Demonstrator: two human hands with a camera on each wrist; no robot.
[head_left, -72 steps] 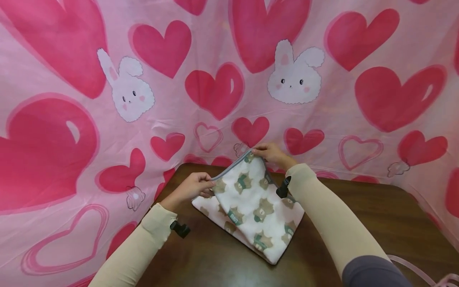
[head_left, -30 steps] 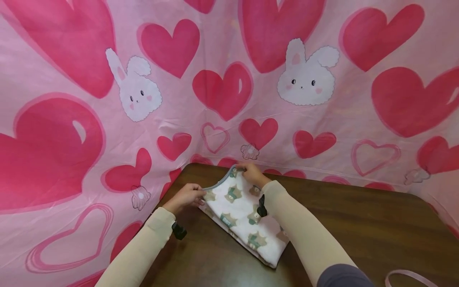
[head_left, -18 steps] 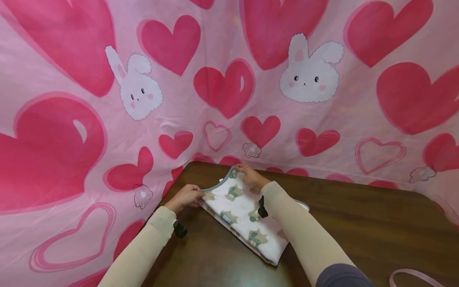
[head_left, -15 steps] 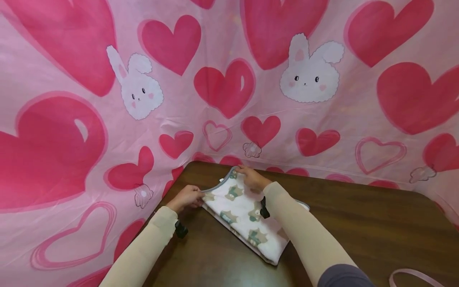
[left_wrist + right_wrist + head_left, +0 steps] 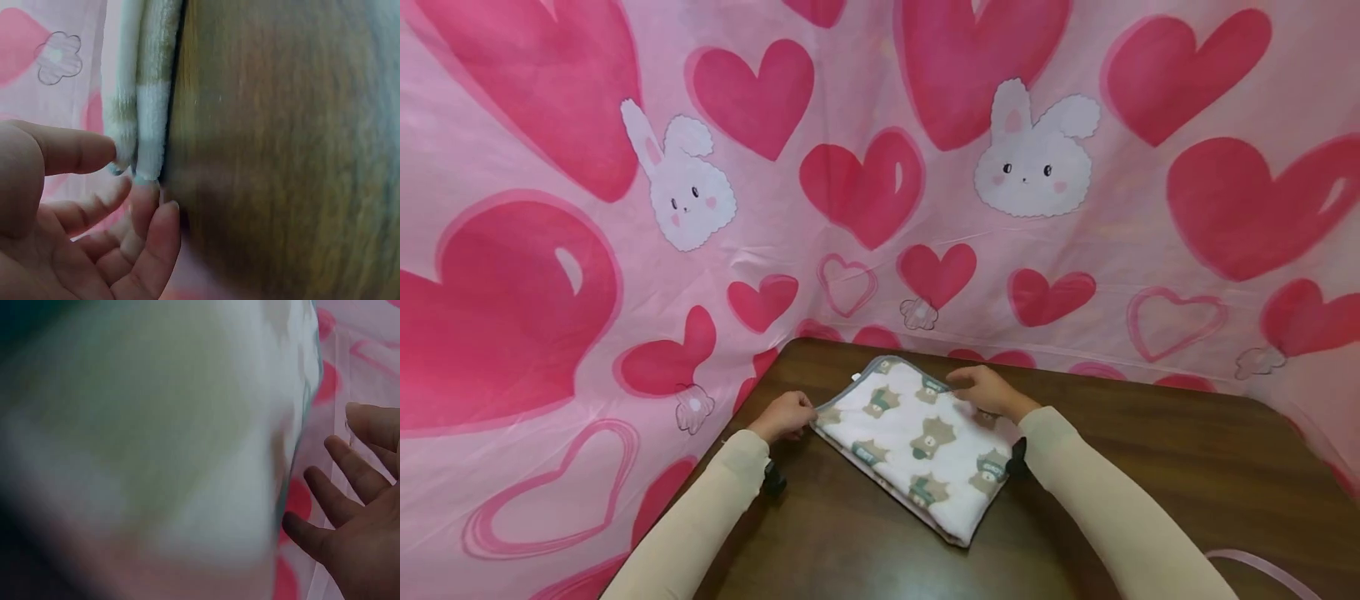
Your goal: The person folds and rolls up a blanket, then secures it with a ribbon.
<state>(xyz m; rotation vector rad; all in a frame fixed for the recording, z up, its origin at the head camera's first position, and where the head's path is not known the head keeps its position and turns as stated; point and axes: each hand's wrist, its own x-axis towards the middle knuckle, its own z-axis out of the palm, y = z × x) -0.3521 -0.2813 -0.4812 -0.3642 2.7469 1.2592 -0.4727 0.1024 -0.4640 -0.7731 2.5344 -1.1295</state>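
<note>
A fleecy white blanket with brown bears and grey edging lies folded in layers on the table. My left hand is at its left corner. In the left wrist view, the thumb touches the upper layer's end, and the loosely bent fingers sit by the lower layer, apart from the thumb. Over the blanket's right back edge is my right hand. Its fingers are spread, holding nothing, in the right wrist view, where the near blanket is blurred.
The brown wooden table extends right and toward the front. Behind and to the left hangs a pink cloth with hearts and rabbits. A pale pink strap lies at the lower right. A small white tag pokes out at the blanket's back edge.
Both hands held up the blanket's edge; that top layer has come down flat. My right hand has let go of the back corner and moved right. The left has stayed at its corner.
</note>
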